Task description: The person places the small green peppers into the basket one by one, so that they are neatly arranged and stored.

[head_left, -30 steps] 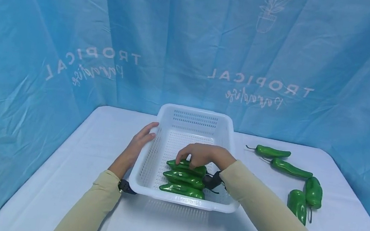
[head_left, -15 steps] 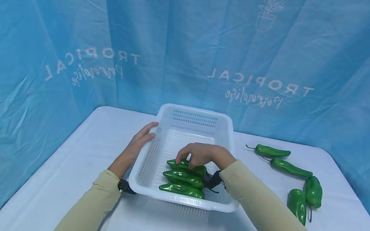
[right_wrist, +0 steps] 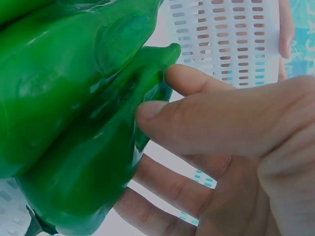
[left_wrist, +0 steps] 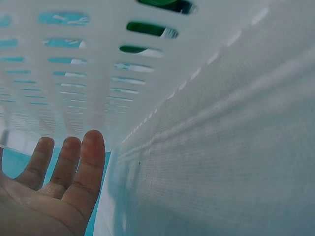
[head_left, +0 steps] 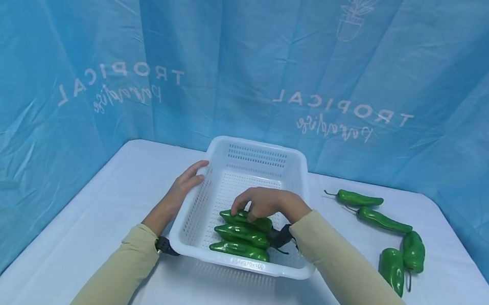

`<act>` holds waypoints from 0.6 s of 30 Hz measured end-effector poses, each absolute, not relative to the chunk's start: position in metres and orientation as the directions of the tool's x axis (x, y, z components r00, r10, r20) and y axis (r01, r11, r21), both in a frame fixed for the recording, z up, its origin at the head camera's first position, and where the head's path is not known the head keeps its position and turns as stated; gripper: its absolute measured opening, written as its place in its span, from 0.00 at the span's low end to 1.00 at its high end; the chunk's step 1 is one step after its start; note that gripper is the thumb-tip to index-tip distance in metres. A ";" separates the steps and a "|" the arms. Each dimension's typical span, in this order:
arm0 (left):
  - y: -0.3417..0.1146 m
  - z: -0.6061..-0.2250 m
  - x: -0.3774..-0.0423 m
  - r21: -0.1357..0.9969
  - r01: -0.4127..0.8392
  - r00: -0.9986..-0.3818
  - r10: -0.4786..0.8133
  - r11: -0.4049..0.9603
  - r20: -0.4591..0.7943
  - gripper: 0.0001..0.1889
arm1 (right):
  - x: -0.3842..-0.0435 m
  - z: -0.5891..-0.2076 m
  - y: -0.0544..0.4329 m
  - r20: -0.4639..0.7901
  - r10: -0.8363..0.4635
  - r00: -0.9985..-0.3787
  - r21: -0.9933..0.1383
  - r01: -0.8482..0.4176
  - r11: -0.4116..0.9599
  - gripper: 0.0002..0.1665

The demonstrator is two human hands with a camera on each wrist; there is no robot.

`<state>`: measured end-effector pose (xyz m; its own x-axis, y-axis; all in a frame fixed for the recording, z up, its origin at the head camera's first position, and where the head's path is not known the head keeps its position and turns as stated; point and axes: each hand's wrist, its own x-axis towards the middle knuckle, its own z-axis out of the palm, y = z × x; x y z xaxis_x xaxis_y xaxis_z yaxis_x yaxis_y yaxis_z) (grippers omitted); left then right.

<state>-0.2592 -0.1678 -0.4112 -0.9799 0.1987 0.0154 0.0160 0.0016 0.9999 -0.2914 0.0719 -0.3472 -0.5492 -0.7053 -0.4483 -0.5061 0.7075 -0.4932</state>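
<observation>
Inside a white plastic basket point(head_left: 191, 207) lie three green peppers side by side near its front wall. My right hand point(head_left: 261, 202) reaches in from the right and holds the rearmost green pepper point(head_left: 249, 220), thumb on one side and fingers on the other, as the right wrist view shows on this pepper point(right_wrist: 83, 172). Its stem end is partly hidden by the black wrist strap. Beside it lie the middle pepper point(head_left: 243, 235) and the front pepper point(head_left: 238, 249). Against the basket's left side rests my left hand point(head_left: 182, 185); in the left wrist view this hand point(left_wrist: 59, 191) has straight fingers.
Right of the basket, several more green peppers lie on the white tablecloth, among them a long pepper point(head_left: 359, 198) at the back and a stubby pepper point(head_left: 392, 270) at the front. A blue curtain point(head_left: 256, 61) hangs behind and along both sides of the table.
</observation>
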 end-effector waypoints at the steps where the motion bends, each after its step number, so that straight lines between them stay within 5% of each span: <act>1: -0.168 -0.411 -0.259 1.000 0.016 -0.980 0.198 0.005 0.014 0.28 | -0.291 -0.347 0.072 -0.450 -0.704 -0.549 -0.493 -0.505 0.709 0.28; 12: -0.168 -0.411 -0.260 1.000 0.016 -0.980 0.196 0.005 0.015 0.28 | -0.291 -0.341 0.074 -0.426 -0.728 -0.537 -0.526 -0.508 0.682 0.27; 18: -0.169 -0.411 -0.260 1.000 0.018 -0.979 0.204 0.016 0.015 0.28 | -0.270 -0.312 0.093 -0.330 -0.788 -0.520 -0.471 -0.633 0.615 0.22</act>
<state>-0.2600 -0.1687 -0.4107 -0.9788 0.2042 0.0148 0.0184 0.0159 0.9997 -0.2705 0.0928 -0.3119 -0.5197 -0.7879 -0.3303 -0.6330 0.6148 -0.4705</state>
